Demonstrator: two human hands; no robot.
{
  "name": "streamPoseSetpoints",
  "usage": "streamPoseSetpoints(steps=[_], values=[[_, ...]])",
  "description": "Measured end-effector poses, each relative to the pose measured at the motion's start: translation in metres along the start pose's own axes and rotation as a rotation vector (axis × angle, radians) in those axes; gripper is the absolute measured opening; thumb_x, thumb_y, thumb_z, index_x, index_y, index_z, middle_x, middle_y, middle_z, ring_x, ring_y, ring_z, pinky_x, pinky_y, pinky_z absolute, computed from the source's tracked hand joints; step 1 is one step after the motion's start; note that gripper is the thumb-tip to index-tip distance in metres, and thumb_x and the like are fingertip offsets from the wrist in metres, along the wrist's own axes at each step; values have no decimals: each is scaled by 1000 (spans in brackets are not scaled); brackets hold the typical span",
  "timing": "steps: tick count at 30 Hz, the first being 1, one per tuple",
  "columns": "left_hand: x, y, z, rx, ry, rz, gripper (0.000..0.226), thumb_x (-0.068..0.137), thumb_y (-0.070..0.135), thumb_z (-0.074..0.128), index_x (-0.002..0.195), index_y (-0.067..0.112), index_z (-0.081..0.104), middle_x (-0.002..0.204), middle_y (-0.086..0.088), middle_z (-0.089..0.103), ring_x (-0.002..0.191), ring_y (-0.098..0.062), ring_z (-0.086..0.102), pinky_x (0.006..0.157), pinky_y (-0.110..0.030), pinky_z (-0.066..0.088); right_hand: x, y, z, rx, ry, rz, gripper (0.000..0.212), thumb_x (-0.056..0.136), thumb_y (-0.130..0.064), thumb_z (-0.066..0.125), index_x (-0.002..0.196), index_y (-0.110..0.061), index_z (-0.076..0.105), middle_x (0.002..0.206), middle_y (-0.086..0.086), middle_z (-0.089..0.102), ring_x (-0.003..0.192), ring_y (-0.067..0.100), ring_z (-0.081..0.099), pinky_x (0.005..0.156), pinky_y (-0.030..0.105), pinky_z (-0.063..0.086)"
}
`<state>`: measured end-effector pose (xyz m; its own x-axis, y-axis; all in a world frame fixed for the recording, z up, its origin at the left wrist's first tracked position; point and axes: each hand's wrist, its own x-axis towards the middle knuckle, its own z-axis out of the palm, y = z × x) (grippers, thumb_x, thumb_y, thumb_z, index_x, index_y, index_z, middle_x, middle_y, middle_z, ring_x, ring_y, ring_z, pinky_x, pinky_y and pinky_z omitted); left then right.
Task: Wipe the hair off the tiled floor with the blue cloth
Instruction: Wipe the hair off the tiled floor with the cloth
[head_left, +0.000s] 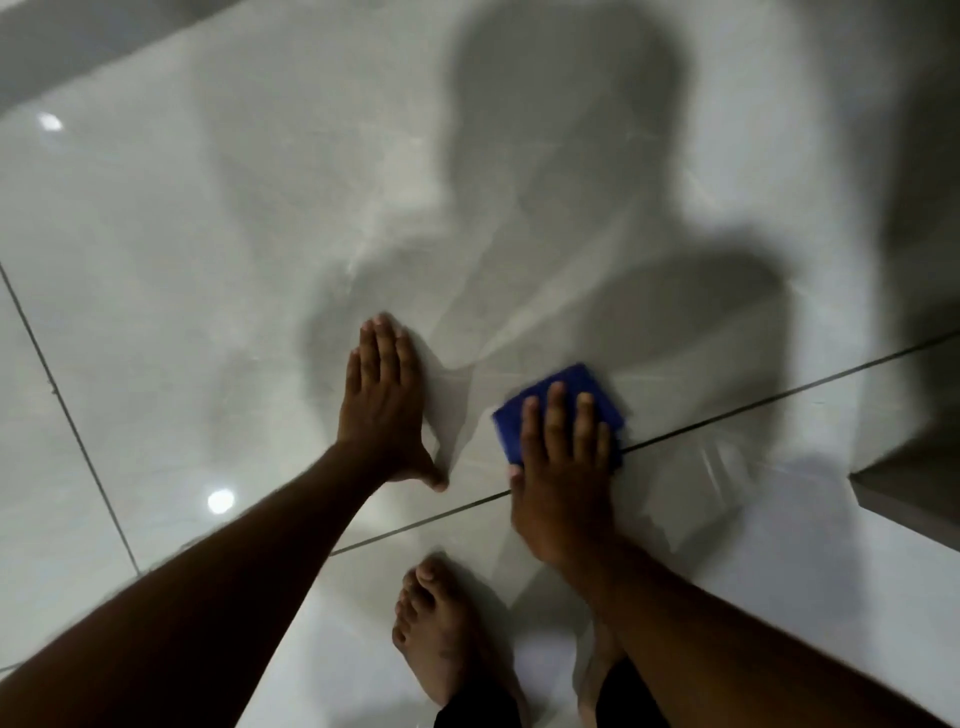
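Observation:
A folded blue cloth (550, 400) lies flat on the glossy pale tiled floor (208, 312), right by a dark grout line. My right hand (563, 478) presses down on the cloth with spread fingers and covers its near half. My left hand (384, 410) rests flat on the bare tile to the left of the cloth, palm down, fingers together, holding nothing. The picture is blurred and no hair can be made out on the floor.
My bare foot (441, 634) stands on the tile just below the hands. A raised grey ledge or step (909, 499) juts in at the right. Grout lines (779, 397) cross the floor, and a wall base (78, 47) runs along the top left. My shadow falls across the tiles ahead.

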<state>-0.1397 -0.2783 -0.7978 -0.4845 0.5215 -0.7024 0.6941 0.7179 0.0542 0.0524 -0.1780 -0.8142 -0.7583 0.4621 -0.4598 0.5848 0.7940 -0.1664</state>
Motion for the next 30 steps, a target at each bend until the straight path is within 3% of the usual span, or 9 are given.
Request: streamPoseSetpoints(steps=[4, 5, 7, 10, 15, 20, 23, 26, 30], values=[[-9, -15, 14, 89, 164, 37, 181, 19, 91, 67, 147, -6, -17, 159, -32, -9, 148, -44, -13, 120, -54, -4, 72, -15, -24, -149, -34, -706, 72, 93, -37, 49, 155, -23, 16, 166, 5, 9, 151, 35, 2, 120, 56, 7], [-13, -17, 20, 74, 208, 25, 180, 21, 93, 65, 148, -8, -14, 159, -33, -7, 148, -45, -12, 120, -55, -3, 100, -18, -33, -216, -40, -797, 69, 94, -39, 45, 155, -25, 15, 166, 3, 8, 151, 33, 2, 121, 55, 5], [-21, -23, 30, 40, 259, -12, 177, 25, 96, 60, 148, -10, -10, 158, -35, -8, 147, -46, -12, 120, -56, -2, 150, -16, -51, -259, 26, -721, 67, 95, -43, 40, 155, -27, 16, 166, 4, 10, 151, 34, 6, 119, 54, 5], [-31, -30, 34, 23, 232, -89, 176, 27, 99, 56, 148, -12, -8, 158, -35, -9, 147, -46, -13, 120, -56, -3, 184, 30, -69, -159, 152, -338, 70, 93, -46, 40, 155, -25, 19, 164, 9, 15, 150, 38, 12, 118, 57, 10], [-29, -26, 29, -20, 160, -161, 181, 20, 97, 60, 148, -9, -13, 158, -34, -11, 147, -45, -16, 120, -57, 0, 132, 119, -61, -56, 190, 140, 71, 96, -50, 33, 156, -19, 13, 164, 18, 10, 148, 46, 9, 115, 64, 12], [-28, -22, 29, -56, 203, -162, 182, 21, 90, 70, 147, -8, -17, 158, -35, -10, 147, -46, -13, 120, -55, -3, 71, 68, -28, 132, 160, 446, 71, 96, -42, 37, 155, -11, 13, 162, 23, 10, 147, 50, 8, 113, 67, 15], [-31, -24, 40, -70, 285, -51, 172, 33, 88, 71, 148, -6, -17, 159, -32, -8, 148, -44, -12, 121, -53, -5, 50, 5, -11, 166, 115, 377, 70, 96, -41, 39, 155, -12, 17, 163, 20, 11, 147, 48, 8, 114, 66, 14], [-41, -31, 56, -168, 345, 10, 151, 55, 83, 67, 150, -8, -7, 160, -32, -1, 149, -43, -6, 122, -52, 0, 26, -64, 9, 166, 55, 99, 67, 92, -41, 38, 154, -18, 25, 163, 14, 16, 148, 45, 10, 115, 64, 10], [-52, -62, 67, -207, 334, 248, 116, 68, 41, 80, 146, -18, 16, 154, -36, 23, 146, -48, 18, 118, -57, 24, 6, -138, 30, 224, -96, -295, 71, 89, -34, 43, 155, -26, 18, 165, 1, 12, 151, 35, -4, 118, 58, -4]])
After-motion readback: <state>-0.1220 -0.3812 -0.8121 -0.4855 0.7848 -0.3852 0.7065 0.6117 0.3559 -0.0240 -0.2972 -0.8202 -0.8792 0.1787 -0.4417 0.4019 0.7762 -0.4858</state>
